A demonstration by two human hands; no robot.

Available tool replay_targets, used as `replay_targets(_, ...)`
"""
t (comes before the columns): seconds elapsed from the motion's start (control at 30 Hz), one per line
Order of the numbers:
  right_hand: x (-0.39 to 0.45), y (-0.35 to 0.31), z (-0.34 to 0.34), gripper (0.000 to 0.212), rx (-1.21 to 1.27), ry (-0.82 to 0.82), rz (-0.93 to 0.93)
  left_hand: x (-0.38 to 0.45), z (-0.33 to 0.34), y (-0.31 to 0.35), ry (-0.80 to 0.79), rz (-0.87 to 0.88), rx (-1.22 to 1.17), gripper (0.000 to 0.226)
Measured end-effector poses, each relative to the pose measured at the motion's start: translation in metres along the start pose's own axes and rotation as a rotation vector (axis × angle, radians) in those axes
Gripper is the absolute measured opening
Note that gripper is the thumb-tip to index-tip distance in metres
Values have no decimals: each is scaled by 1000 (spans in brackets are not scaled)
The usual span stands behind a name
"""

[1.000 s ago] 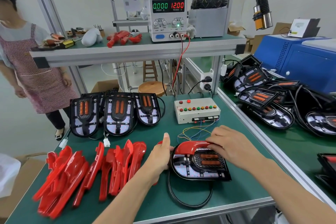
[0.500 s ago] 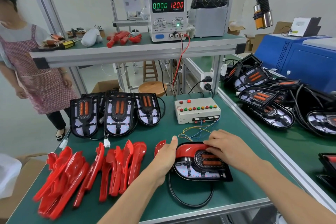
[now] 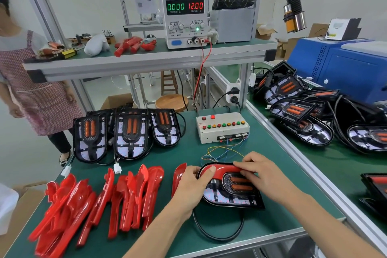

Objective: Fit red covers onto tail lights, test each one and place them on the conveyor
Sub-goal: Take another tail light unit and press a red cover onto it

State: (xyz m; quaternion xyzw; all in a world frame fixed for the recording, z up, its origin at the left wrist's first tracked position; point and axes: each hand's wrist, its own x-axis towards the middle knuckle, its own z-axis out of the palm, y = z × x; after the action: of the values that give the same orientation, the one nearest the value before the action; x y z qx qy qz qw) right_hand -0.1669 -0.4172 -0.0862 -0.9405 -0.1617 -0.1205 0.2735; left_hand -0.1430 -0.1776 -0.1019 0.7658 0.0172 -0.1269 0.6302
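Here the tail light (image 3: 230, 189) lies crosswise, rounded end leftward.

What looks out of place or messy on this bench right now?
Nothing looks damaged or spilled. The loose red covers lie in an untidy, overlapping heap at the table's left, and a few red parts sit on the upper shelf.

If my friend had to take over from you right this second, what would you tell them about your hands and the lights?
Left hand: grips the rounded end of the tail light, thumb on the red cover.
Right hand: fingers press the cover down along the far edge.
Done: cover is laid on this light, being pressed in; whether it has fully seated, I cannot tell.
Left: test it at the button box, then move it to the conveyor. Three bare lights wait behind; spare covers lie on the left.
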Motion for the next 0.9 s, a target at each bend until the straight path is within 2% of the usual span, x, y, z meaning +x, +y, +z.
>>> replay_targets(0.13,-3,1,3,26,72,71,96,-2,1,1,7,43,-33,33)
replay_targets(0.27,-7,-1,11,15,188,174,263,-4,2,3,2,129,2,17)
replay_targets(0.4,-10,-2,21,21,410,281,465,-7,2,2,-9,177,-31,12)
replay_targets(0.53,-11,-2,31,12,690,370,653,-9,2,-1,4,212,-48,14)
replay_targets(0.67,-9,-3,33,28,1167,302,783,-12,1,-1,-13,257,-50,16)
replay_targets(0.8,-9,-6,24,27,1313,168,741,-14,-1,-1,-53,292,-52,19)
replay_targets(0.9,-8,-12,25,23,1355,211,728,-16,-2,0,-124,277,-79,26)
